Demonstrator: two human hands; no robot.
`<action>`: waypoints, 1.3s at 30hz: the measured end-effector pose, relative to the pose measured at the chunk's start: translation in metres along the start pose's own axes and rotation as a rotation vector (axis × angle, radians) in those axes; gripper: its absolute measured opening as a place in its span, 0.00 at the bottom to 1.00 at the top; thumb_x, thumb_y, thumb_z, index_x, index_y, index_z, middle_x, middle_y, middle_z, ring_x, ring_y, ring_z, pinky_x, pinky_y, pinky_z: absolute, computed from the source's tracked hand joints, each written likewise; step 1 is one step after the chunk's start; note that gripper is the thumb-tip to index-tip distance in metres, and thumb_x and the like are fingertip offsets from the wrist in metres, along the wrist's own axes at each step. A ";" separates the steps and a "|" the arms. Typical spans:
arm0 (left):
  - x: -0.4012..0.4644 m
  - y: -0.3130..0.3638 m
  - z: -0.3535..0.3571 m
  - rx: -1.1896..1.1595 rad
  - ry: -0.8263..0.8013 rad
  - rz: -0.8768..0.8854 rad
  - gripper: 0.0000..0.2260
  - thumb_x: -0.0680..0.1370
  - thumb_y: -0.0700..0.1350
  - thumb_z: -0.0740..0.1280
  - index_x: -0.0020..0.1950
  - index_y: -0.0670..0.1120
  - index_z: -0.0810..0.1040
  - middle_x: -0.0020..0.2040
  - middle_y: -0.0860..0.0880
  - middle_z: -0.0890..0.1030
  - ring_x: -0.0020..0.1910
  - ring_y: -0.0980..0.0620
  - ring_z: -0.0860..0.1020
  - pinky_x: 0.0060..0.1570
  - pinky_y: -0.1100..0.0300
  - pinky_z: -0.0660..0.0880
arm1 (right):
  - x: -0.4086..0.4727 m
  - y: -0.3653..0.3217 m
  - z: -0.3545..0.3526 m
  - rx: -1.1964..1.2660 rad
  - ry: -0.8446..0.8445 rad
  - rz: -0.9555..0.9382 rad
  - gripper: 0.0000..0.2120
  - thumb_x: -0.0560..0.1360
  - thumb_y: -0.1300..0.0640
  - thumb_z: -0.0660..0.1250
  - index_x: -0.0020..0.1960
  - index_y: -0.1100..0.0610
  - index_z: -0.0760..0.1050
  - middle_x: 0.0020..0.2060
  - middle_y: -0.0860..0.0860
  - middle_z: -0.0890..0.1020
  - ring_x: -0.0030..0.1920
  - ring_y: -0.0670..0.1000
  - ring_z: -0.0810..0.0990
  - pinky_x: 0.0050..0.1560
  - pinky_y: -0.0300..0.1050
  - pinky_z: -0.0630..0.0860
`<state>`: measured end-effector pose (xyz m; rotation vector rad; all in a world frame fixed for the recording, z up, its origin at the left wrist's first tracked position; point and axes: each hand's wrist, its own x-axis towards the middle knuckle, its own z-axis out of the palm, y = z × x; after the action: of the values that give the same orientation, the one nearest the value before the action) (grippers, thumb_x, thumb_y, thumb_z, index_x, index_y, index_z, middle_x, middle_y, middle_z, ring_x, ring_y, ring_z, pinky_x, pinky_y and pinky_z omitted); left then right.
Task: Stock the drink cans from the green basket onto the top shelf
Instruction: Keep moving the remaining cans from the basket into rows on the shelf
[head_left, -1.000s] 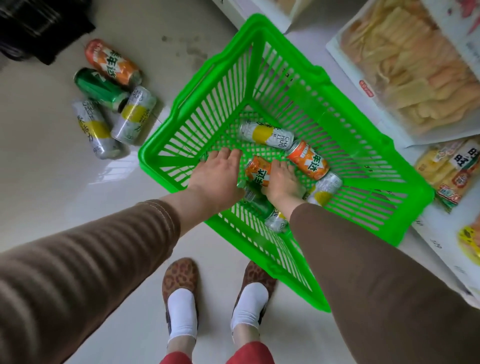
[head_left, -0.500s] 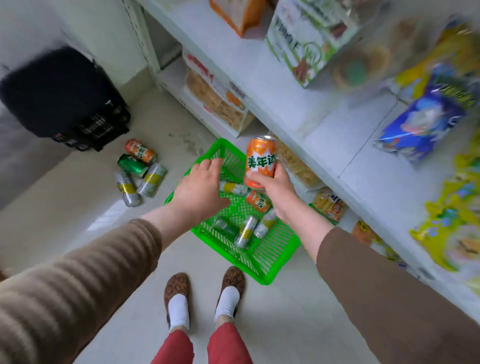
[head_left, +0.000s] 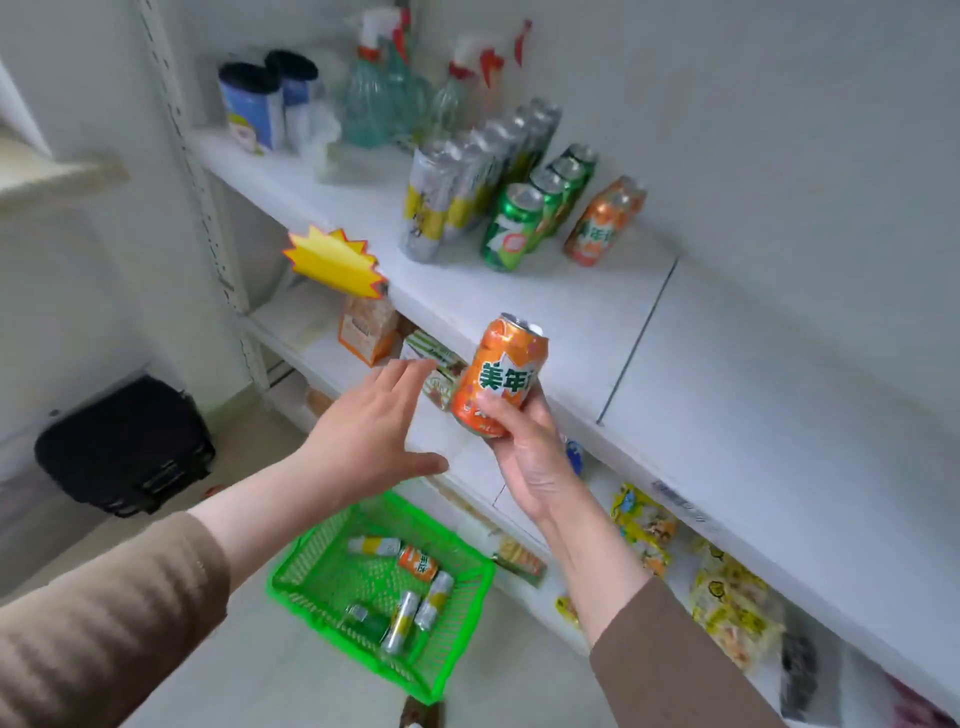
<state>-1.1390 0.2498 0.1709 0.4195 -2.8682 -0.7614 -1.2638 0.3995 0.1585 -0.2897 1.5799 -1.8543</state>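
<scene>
Left to right, by label:
Left hand (head_left: 371, 441): fingers spread and straight, holding nothing; it hovers just beside the held can without touching it.
Green basket (head_left: 306, 564): on the floor below the hands; several cans lie on their sides inside, one orange, the others silver-and-yellow or green.
Orange can (head_left: 500, 375): tilted, top end up, in front of the top shelf edge and not yet set down.
Right hand (head_left: 522, 444): fingers curled round the lower body of the orange can, thumb across the label.
Handling, judged: a rigid metal cylinder, smooth and probably a little slippery; likely full and so moderately heavy for one hand; the thin wall may dent if squeezed hard or dropped.
Where to hold, judged: round the mid-body, leaving the base free to land flat.
Top shelf (head_left: 571, 306): white, with bare board ahead of the can.
Shelved cans: silver-and-yellow row (head_left: 441, 208), green row (head_left: 514, 228), orange cans (head_left: 602, 223), all upright; the orange group looks the natural destination.
</scene>
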 end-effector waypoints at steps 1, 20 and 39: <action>0.009 0.006 -0.006 0.004 0.003 0.002 0.47 0.65 0.63 0.75 0.77 0.50 0.56 0.71 0.49 0.66 0.69 0.46 0.66 0.66 0.49 0.69 | 0.005 -0.013 -0.005 -0.065 0.041 -0.052 0.29 0.69 0.61 0.74 0.68 0.56 0.71 0.59 0.57 0.82 0.58 0.53 0.80 0.60 0.50 0.77; 0.197 0.079 0.049 0.031 0.081 -0.194 0.43 0.70 0.57 0.73 0.78 0.47 0.56 0.71 0.47 0.66 0.69 0.45 0.65 0.64 0.50 0.70 | 0.220 -0.072 -0.098 -0.625 0.355 -0.302 0.43 0.59 0.41 0.79 0.69 0.47 0.64 0.60 0.52 0.80 0.58 0.54 0.81 0.61 0.54 0.78; 0.215 0.081 0.043 0.087 0.037 -0.205 0.41 0.71 0.57 0.73 0.77 0.48 0.56 0.70 0.47 0.67 0.68 0.45 0.66 0.63 0.50 0.71 | 0.255 -0.089 -0.109 -0.719 0.450 -0.259 0.44 0.65 0.48 0.82 0.73 0.57 0.63 0.66 0.55 0.76 0.67 0.58 0.74 0.67 0.57 0.74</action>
<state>-1.3712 0.2718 0.1894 0.7402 -2.8611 -0.6527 -1.5465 0.3319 0.1518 -0.4248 2.6103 -1.5222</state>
